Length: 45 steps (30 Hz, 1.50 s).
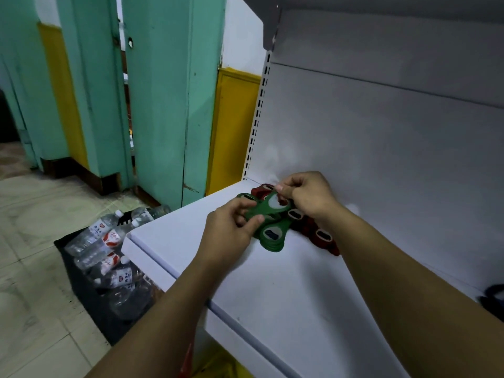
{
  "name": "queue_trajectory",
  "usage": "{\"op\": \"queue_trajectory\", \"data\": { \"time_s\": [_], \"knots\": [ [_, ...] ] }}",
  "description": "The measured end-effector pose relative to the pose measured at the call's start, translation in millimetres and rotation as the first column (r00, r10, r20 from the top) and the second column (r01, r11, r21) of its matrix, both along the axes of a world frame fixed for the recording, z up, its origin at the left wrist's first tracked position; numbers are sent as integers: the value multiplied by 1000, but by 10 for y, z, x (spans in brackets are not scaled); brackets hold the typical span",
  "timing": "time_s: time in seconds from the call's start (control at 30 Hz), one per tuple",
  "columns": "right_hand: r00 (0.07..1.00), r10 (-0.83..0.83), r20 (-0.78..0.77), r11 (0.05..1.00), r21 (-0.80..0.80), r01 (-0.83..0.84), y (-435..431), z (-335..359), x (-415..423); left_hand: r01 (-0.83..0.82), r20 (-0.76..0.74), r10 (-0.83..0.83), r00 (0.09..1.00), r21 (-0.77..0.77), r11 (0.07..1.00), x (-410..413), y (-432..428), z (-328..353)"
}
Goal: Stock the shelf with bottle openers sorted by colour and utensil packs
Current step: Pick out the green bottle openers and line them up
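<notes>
Green bottle openers (270, 236) lie stacked near the back left corner of the white shelf (286, 290). Red bottle openers (321, 237) lie just right of them, and more red ones (263, 190) show behind. I hold one green opener (266, 208) just above the green stack with both hands. My left hand (229, 233) pinches its near end between thumb and fingers. My right hand (305, 196) pinches its far end, beside the hole. No utensil packs can be made out.
A black crate (90, 296) full of plastic water bottles (106, 238) stands on the tiled floor left of the shelf. A dark object (492, 300) sits at the shelf's right edge. Green doors and a yellow wall panel rise behind.
</notes>
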State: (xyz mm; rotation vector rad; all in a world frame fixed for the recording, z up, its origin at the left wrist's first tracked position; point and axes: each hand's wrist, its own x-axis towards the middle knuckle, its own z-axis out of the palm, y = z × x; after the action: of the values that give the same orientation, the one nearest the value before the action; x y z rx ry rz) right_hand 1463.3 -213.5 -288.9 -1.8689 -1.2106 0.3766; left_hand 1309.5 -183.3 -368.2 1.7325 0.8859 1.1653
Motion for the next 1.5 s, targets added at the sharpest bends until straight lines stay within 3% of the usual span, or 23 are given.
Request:
{"op": "queue_trajectory", "data": {
  "time_s": [0.1,0.2,0.33,0.43,0.7,0.97,1.37,1.5],
  "knots": [
    [996,-75,-52,996,43,77,24,-69,-13,-47,-64,51,997,67,997,-4,6,-15],
    [985,-174,14,978,118,171,-35,-170,-44,-98,-43,100,994,33,995,4,17,-20],
    [946,-262,190,959,161,234,-365,-444,-144,-167,-173,187,967,124,978,44,2,-34],
    [916,-250,313,968,111,227,-604,-715,-207,-172,-245,213,946,176,969,72,-55,-14],
    [922,-117,369,991,-23,134,-768,-851,-243,-117,-455,301,838,387,914,120,-87,30],
    [887,-106,449,982,-93,165,-753,-825,-255,10,-511,335,791,559,829,165,-42,-46],
    [894,-122,430,982,-79,172,-771,-761,-242,-110,-419,309,854,434,894,119,-80,28],
    [862,-119,493,986,-43,161,-862,-589,-141,-73,-379,258,889,437,896,47,-292,62]
  ]
}}
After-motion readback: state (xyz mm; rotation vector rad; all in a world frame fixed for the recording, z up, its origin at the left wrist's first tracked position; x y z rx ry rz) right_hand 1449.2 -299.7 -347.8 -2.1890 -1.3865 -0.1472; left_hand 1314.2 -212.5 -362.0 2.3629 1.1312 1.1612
